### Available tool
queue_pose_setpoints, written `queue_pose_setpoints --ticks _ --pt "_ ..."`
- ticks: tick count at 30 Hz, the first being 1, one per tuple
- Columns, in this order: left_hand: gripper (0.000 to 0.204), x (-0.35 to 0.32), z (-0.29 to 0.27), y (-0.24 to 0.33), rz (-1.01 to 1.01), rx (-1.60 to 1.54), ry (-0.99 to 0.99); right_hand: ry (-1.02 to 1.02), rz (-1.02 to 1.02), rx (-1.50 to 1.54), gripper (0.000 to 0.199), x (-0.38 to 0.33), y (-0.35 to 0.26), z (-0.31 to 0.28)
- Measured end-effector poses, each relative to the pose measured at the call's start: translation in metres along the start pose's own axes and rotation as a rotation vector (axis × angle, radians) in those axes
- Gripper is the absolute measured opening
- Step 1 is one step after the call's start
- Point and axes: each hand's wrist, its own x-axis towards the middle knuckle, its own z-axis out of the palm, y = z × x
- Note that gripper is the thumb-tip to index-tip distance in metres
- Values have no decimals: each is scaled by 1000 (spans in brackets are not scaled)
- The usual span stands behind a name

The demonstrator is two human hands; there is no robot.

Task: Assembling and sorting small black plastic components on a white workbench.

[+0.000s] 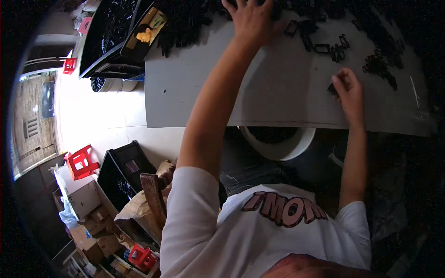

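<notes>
Fingers (228, 5) of the left hand (250, 16) are spread apart at the top edge of the view, over the far side of the grey surface (185, 92). Their tips run up against dark parts and the picture's edge, so I cannot tell whether they touch anything.

The right hand (347, 85) is nearer the person, its thumb and fingers brought together on a small black piece (332, 89), which shows just at the left of the thumb. The hand hides the rest of its outline.

Loose black parts (306, 30) lie between the two hands and farther back. A black heap (185, 28) sits left of the left hand, and a black cluster (379, 66) lies right of the right hand.
</notes>
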Motion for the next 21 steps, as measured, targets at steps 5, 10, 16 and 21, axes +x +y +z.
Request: queue_pose_setpoints --ticks 5,10,16,21 --pt "56 22 -14 12 -228 68 -617 -3 88 25 13 -12 -8 12" --pt "42 -9 -30 7 -59 -56 -478 38 230 58 13 -11 -17 9" --pt "36 -47 -48 10 101 -29 -140 16 326 482 15 -18 -18 22" --pt "39 -63 -59 75 -147 -964 -471 -42 119 529 14 -18 -7 31"
